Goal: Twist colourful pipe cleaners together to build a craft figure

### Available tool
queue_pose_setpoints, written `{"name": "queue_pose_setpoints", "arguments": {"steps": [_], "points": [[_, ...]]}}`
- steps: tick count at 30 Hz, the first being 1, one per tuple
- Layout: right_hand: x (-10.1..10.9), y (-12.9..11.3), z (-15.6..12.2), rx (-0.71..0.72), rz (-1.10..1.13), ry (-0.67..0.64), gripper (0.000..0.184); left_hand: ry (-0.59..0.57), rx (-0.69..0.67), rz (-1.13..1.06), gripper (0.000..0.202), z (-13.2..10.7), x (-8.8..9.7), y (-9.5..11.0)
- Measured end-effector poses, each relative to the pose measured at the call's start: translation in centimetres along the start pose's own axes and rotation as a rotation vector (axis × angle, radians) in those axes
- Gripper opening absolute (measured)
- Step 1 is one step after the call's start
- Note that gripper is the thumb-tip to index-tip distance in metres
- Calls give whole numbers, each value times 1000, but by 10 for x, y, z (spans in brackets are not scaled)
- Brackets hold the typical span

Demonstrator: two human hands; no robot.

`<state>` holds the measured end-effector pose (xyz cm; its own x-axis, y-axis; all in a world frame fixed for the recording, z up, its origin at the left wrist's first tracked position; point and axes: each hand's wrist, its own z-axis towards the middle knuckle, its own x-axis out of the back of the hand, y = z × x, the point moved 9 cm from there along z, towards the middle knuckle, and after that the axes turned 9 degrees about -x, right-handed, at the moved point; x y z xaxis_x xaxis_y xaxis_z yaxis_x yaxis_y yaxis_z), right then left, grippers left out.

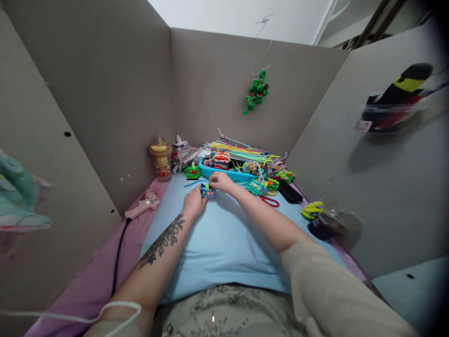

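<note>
Working a small piece [209,194] by hand appears to be the step under way, judging by how both hands are brought together on it. Its left side is gripped by the left hand [195,203], with the fingers curled round it. Its far right edge is met by the right hand [220,181], with thumb and fingertips drawn together in a pinch; whether a loop or a loose end is caught there is too small to be made out. For the next move, a steady hold seems to be called for on the left, and a fine, controlled pull or tuck on the right.

Beneath both hands, a blue cloth [231,238] is spread. Beyond the left hand, a green toy [192,172] is set down. Past the right hand, coloured pieces are held in a blue tray [242,177], with strands [242,152] heaped behind it. To the right of the right hand, a teal piece [255,187] and a red cord [269,201] are laid. Left of the left hand, a pink tool [143,208] is rested, and farther off a cup [162,163] is stood. High beyond both hands, a green cluster [258,90] is hung.
</note>
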<state>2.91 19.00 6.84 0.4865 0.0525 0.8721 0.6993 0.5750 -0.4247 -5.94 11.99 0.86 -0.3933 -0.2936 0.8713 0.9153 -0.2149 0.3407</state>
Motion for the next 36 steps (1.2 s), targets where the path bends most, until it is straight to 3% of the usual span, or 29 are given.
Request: {"name": "queue_pose_setpoints", "arguments": {"steps": [12, 22, 36], "points": [[13, 9, 7, -17, 1, 29, 26, 41, -34, -51, 66, -2, 6, 2], [1, -4, 9, 72, -77, -38, 8, 57, -49, -76, 65, -1, 5, 1], [-5, -20, -1, 139, -245, -53, 16, 62, -60, -87, 63, -2, 4, 2]]}}
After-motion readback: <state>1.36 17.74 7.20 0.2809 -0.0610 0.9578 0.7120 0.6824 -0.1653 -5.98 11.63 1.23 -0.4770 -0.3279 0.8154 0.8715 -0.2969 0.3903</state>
